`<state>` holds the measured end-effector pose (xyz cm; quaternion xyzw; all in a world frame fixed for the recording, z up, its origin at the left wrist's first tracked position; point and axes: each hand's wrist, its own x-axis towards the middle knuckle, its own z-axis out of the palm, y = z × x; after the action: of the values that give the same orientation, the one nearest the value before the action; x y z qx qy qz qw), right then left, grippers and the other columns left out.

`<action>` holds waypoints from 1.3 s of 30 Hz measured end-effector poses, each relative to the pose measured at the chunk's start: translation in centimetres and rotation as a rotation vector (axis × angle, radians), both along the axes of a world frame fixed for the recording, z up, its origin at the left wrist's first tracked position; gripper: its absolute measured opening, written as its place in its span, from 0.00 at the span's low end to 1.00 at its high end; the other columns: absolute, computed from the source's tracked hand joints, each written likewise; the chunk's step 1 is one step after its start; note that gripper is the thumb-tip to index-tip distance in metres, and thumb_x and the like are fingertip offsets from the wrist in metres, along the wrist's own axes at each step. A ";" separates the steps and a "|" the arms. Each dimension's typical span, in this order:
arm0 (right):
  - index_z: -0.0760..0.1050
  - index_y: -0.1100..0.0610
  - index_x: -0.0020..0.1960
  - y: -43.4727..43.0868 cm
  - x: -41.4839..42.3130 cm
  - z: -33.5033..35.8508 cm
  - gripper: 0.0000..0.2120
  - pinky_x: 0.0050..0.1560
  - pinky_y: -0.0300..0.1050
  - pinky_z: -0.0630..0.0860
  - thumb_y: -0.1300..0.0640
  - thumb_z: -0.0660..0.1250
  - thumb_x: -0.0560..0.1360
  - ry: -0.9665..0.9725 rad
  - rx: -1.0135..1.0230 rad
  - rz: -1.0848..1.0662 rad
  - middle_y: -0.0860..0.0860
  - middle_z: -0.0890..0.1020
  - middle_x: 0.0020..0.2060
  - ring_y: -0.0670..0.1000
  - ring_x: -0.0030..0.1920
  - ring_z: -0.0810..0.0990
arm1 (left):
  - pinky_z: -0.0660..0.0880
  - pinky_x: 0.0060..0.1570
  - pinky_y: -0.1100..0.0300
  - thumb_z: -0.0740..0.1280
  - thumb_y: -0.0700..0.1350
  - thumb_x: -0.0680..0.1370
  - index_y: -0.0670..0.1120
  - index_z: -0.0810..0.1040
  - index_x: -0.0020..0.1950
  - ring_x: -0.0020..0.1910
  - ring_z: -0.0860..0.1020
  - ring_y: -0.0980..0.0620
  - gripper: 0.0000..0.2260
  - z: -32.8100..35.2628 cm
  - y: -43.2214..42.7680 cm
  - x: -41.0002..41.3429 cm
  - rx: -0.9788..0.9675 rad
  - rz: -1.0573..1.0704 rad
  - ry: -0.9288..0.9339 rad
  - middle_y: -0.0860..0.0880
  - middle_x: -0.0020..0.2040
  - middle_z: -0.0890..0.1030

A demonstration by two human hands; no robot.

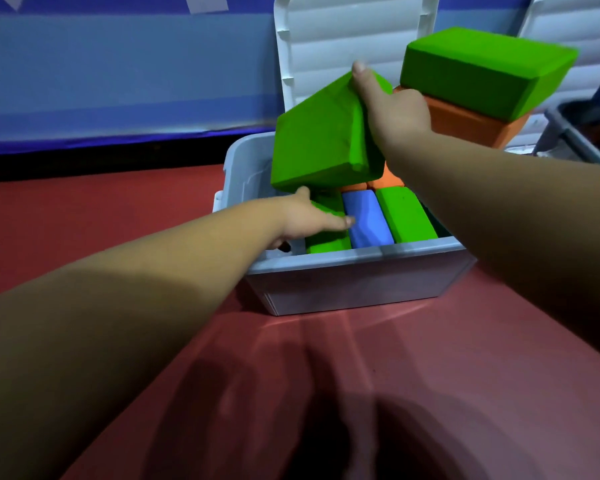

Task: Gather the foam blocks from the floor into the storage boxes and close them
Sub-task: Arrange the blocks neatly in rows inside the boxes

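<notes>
The right hand grips the tilted green block, thumb over its top edge and fingers hidden behind it, above the open storage box; the left hand lies with straight fingers on a low green block inside the box, fingertips touching the blue block. The box stands on the red floor; its white lid is upright behind.

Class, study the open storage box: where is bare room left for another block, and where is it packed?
Free, apparently: the back-left corner of the box, under the tilted green block in the right hand. Packed: the front row, where the left hand rests.
</notes>
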<state>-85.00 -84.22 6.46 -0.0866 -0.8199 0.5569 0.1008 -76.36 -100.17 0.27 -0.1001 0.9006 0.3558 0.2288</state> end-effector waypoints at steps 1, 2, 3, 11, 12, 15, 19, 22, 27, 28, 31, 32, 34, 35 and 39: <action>0.78 0.63 0.63 -0.4 0.1 0.1 0.44 0.61 0.48 0.72 0.22 0.62 0.71 0.012 0.102 0.004 0.58 0.82 0.59 0.59 0.64 0.79 | 0.80 0.59 0.41 0.78 0.70 0.56 0.49 0.64 0.79 0.63 0.78 0.44 0.57 -0.1 -0.5 -0.7 0.059 0.060 0.032 0.52 0.71 0.75; 0.78 0.63 0.61 -0.7 0.2 0.1 0.42 0.60 0.49 0.71 0.24 0.61 0.74 0.030 0.187 -0.002 0.60 0.82 0.59 0.60 0.64 0.78 | 0.81 0.58 0.41 0.78 0.66 0.53 0.48 0.73 0.72 0.60 0.81 0.44 0.50 -0.1 -1.0 -1.4 0.141 0.127 0.076 0.48 0.68 0.79; 0.78 0.64 0.60 -1.1 0.2 0.1 0.42 0.59 0.49 0.71 0.24 0.60 0.75 0.048 0.251 -0.013 0.62 0.82 0.59 0.61 0.63 0.78 | 0.83 0.56 0.41 0.78 0.60 0.53 0.47 0.77 0.66 0.57 0.84 0.42 0.43 0.1 -1.3 -1.8 0.239 0.192 0.100 0.43 0.64 0.82; 0.78 0.61 0.62 -1.6 -0.7 -0.8 0.27 0.58 0.51 0.70 0.41 0.50 0.87 0.100 0.513 0.218 0.63 0.81 0.61 0.64 0.65 0.77 | 0.83 0.53 0.41 0.70 0.65 0.75 0.64 0.70 0.73 0.62 0.79 0.39 0.27 2.5 -1.4 -1.1 0.483 0.167 0.010 0.58 0.68 0.74; 0.77 0.59 0.65 -1.5 -0.8 -0.8 0.24 0.58 0.50 0.71 0.44 0.51 0.87 0.088 0.487 0.273 0.62 0.81 0.63 0.63 0.65 0.77 | 0.83 0.54 0.41 0.68 0.70 0.75 0.66 0.71 0.72 0.62 0.79 0.38 0.27 2.6 -1.4 -1.1 0.492 0.181 -0.009 0.58 0.69 0.72; 0.74 0.53 0.67 -1.2 -0.6 -1.1 0.17 0.50 0.46 0.76 0.52 0.52 0.85 -0.043 0.272 0.455 0.56 0.82 0.57 0.56 0.55 0.80 | 0.82 0.56 0.42 0.61 0.79 0.72 0.68 0.69 0.74 0.60 0.81 0.40 0.32 2.3 -1.4 -1.8 0.463 0.199 -0.008 0.55 0.73 0.72; 0.75 0.48 0.66 -0.8 0.1 -2.4 0.16 0.46 0.58 0.84 0.49 0.56 0.83 -0.077 0.224 0.513 0.55 0.84 0.55 0.58 0.51 0.84 | 0.83 0.55 0.46 0.57 0.78 0.75 0.67 0.69 0.73 0.57 0.83 0.42 0.30 1.7 -1.4 -2.5 0.440 0.222 0.003 0.52 0.70 0.74; 0.79 0.52 0.63 -0.5 -0.3 -3.3 0.18 0.47 0.60 0.85 0.44 0.58 0.84 -0.054 0.184 0.519 0.55 0.86 0.51 0.59 0.48 0.86 | 0.84 0.51 0.49 0.58 0.78 0.74 0.66 0.67 0.76 0.56 0.84 0.40 0.33 1.6 -1.8 -3.2 0.425 0.186 0.018 0.48 0.71 0.74; 0.82 0.57 0.49 0.1 -1.1 -4.5 0.24 0.43 0.56 0.86 0.39 0.58 0.84 0.000 0.134 0.498 0.54 0.84 0.38 0.52 0.35 0.84 | 0.84 0.48 0.53 0.64 0.78 0.71 0.58 0.70 0.68 0.49 0.88 0.47 0.34 1.1 -2.9 -4.3 0.401 0.190 0.055 0.44 0.68 0.78; 0.83 0.59 0.50 0.1 -1.3 -4.6 0.26 0.42 0.55 0.86 0.39 0.58 0.84 0.000 0.129 0.502 0.55 0.85 0.38 0.51 0.35 0.84 | 0.84 0.50 0.53 0.64 0.78 0.71 0.58 0.71 0.68 0.49 0.88 0.47 0.34 1.0 -3.2 -4.5 0.387 0.187 0.054 0.44 0.67 0.79; 0.83 0.62 0.51 -0.4 -2.0 -4.6 0.29 0.42 0.57 0.86 0.37 0.57 0.84 -0.006 0.167 0.484 0.57 0.85 0.40 0.54 0.38 0.85 | 0.82 0.59 0.48 0.64 0.80 0.68 0.57 0.75 0.66 0.52 0.87 0.46 0.36 0.7 -4.3 -5.5 0.348 0.186 0.025 0.45 0.64 0.82; 0.83 0.63 0.51 -0.5 -2.3 -4.6 0.31 0.42 0.58 0.86 0.36 0.57 0.84 -0.010 0.198 0.470 0.58 0.86 0.40 0.56 0.39 0.86 | 0.80 0.61 0.47 0.63 0.81 0.67 0.56 0.76 0.65 0.54 0.86 0.45 0.37 0.8 -4.5 -5.8 0.338 0.191 0.014 0.46 0.63 0.83; 0.83 0.62 0.50 -1.0 -3.0 -4.5 0.34 0.43 0.59 0.85 0.32 0.56 0.82 -0.034 0.270 0.446 0.58 0.87 0.41 0.59 0.39 0.87 | 0.76 0.64 0.44 0.62 0.82 0.68 0.54 0.74 0.72 0.58 0.84 0.41 0.43 0.8 -4.8 -6.3 0.353 0.198 -0.030 0.45 0.65 0.81; 0.83 0.63 0.50 -1.5 -3.4 -4.5 0.36 0.45 0.60 0.85 0.31 0.55 0.80 -0.049 0.296 0.430 0.58 0.87 0.41 0.60 0.39 0.87 | 0.73 0.65 0.43 0.61 0.81 0.69 0.53 0.72 0.75 0.60 0.83 0.39 0.44 0.8 -4.9 -6.7 0.377 0.204 -0.053 0.44 0.66 0.80; 0.83 0.62 0.50 -3.0 -5.0 -4.9 0.35 0.59 0.62 0.79 0.32 0.53 0.81 -0.046 0.418 0.336 0.62 0.86 0.48 0.65 0.51 0.84 | 0.74 0.67 0.38 0.61 0.78 0.72 0.48 0.68 0.78 0.61 0.81 0.36 0.45 0.4 -4.6 -7.7 0.485 0.263 -0.087 0.36 0.68 0.77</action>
<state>-89.99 -87.20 1.55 0.0607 -0.9221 0.3822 0.0039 -84.09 -104.72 0.65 -0.1735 0.7579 0.5828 0.2363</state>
